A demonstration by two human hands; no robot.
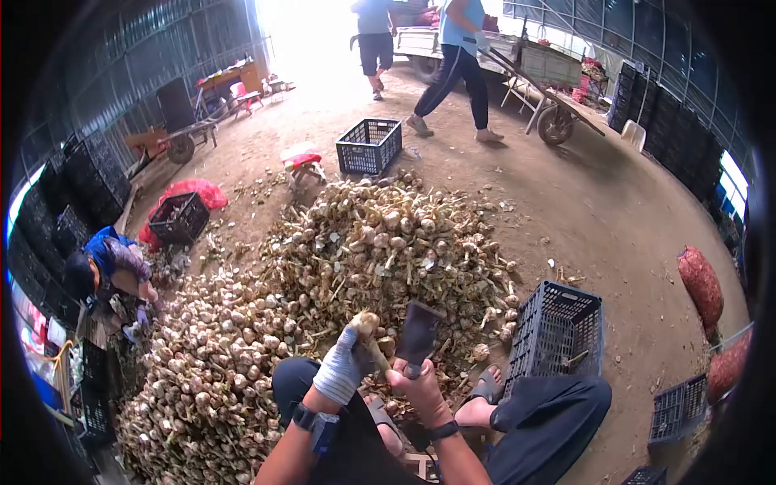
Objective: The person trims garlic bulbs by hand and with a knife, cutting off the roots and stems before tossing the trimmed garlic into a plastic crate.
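My left hand [338, 372], in a white glove, is closed around a garlic bulb [365, 323] with its stem pointing down toward my right hand. My bare right hand [422, 394] grips a cleaver-like knife [419, 330] with a broad, dark, rectangular blade held upright. The blade stands just right of the bulb, apart from it. Both hands are above my lap. In front and to the left spreads a large heap of garlic [388, 234], many bulbs with stems. Close to my right leg sits a black plastic crate [525, 339], with a little debris inside.
Another black crate [369, 147] stands beyond the heap. At left, a co-worker [117, 263] crouches near a crate [179, 218] and red netting. Farther back, a person [459, 69] walks beside a wheeled cart [555, 123]. Filled red sacks [700, 284] lie at right.
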